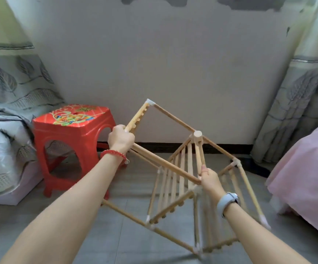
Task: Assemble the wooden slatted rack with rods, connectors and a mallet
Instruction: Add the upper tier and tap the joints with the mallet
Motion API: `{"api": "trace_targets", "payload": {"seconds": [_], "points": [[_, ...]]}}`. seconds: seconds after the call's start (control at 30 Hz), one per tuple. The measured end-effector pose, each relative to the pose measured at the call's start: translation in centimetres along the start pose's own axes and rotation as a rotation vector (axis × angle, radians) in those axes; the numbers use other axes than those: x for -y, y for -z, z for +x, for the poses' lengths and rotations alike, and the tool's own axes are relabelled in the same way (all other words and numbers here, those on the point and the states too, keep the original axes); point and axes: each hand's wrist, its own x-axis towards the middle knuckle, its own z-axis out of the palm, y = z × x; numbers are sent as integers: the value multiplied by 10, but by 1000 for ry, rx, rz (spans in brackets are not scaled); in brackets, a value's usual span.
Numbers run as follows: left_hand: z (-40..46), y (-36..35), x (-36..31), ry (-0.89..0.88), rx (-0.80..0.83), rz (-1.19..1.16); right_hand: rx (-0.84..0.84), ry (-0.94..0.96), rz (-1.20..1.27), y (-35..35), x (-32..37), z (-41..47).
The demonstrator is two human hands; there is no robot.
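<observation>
A wooden rack frame (175,119) of light rods joined by white corner connectors (150,102) is lifted and tilted above the floor. My left hand (120,139) grips a notched rail near the frame's upper left corner. My right hand (209,181) grips an upright rod where a long cross rod (163,162) ends. A panel of several parallel slats (182,162) runs down the middle. A round rod end (197,133) points toward me at the top. The lower part of the frame is blurred. No mallet is in sight.
A red plastic stool (74,138) stands at the left, close to the frame. A bed with patterned bedding (6,115) lies beyond it. Pink fabric (306,168) fills the right edge. A white wall (173,63) and curtains (302,96) stand behind, with grey floor tiles (116,235) below.
</observation>
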Motion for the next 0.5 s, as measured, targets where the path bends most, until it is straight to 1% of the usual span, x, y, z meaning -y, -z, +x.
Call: {"api": "trace_targets", "payload": {"seconds": [0.07, 0.17, 0.2, 0.27, 0.33, 0.37, 0.43, 0.5], "points": [[9, 4, -45, -136, -41, -22, 30, -31, 61, 10, 3, 3], [4, -3, -95, -356, -16, -1, 63, -97, 173, 29, 4, 3], [-2, -8, -106, -433, 0, 15, 35, -86, 191, 37, 3, -1], [-20, -21, -118, -588, 12, 39, -74, -3, 228, 55, 2, -9], [-37, -38, -120, -719, 10, 50, -179, 86, 281, 74, 7, -15], [-46, -46, -118, -781, 13, 48, -228, 129, 270, 83, 13, -17], [-64, -63, -113, -891, 40, 26, -313, 207, 176, 101, 23, -26], [-76, -76, -105, -942, 62, 4, -324, 289, 83, 113, 30, -36]]}}
